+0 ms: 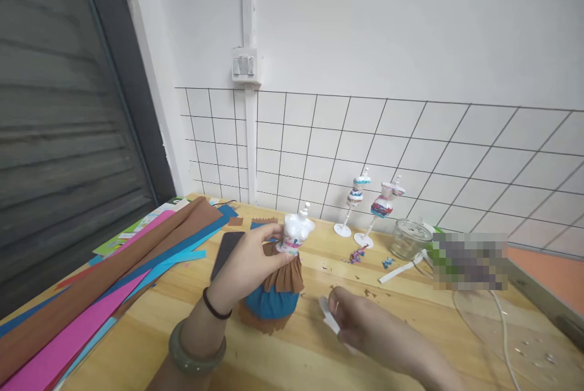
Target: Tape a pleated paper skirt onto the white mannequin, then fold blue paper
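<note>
My left hand is closed around the waist of a small white mannequin, which stands near the middle of the table. Below the waist flares a gathered skirt of brown and blue crepe paper, hiding the stand. Bits of pink and blue cling to the white torso. To the right of the skirt and apart from it, my right hand pinches a white strip, slightly blurred; its kind is unclear.
Long crepe paper strips lie at left, near a dark phone partly behind my left hand. Two more mannequins on stands, paper scraps, a glass jar and a white cable occupy the right. A wire grid borders the wall.
</note>
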`<state>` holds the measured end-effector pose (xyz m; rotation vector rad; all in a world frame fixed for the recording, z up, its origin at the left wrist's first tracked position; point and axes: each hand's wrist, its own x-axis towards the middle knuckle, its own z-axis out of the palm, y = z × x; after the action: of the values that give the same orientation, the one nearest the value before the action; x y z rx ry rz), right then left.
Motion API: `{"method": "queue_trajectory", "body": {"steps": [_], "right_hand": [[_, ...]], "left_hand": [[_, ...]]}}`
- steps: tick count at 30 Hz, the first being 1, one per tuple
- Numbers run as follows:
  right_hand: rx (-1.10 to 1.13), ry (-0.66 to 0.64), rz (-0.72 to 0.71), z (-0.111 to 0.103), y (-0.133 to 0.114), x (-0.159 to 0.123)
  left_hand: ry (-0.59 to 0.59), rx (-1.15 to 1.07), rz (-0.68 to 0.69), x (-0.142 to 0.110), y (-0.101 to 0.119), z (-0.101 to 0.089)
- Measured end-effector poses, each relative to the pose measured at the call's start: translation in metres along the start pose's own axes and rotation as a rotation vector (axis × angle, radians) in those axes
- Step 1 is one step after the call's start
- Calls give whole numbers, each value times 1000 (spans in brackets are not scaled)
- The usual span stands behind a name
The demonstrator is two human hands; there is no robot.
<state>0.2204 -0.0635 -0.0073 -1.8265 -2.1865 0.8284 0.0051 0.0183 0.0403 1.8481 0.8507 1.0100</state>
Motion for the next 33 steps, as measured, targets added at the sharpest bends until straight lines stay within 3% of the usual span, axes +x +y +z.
{"method": "queue_trajectory", "body": {"steps": [4,6,8,11,14,17,27,33], "right_hand": [[796,6,-261,-35,9,-20],[966,97,-361,-44,12,-26],[997,221,-412,-48,13,-30],[823,461,-410,-46,10,-32],[442,737,-396,-40,3,-34],[105,914,-433,-32,-2,-35],[-378,1025,-660,-29,-15,-27],[-447,1067,-686,-18,-10,-15]], "left_hand": [[-13,-94,7,3,-5,9],[-45,-153,2,5,-8,17],[-75,-191,0,7,-11,25],[-120,-236,-3,8,-14,36],[-127,-293,-3,8,-15,41],[-95,-308,11,7,-14,41],[-120,-233,30,5,-10,35],[-129,-68,-13,0,-5,33]]}}
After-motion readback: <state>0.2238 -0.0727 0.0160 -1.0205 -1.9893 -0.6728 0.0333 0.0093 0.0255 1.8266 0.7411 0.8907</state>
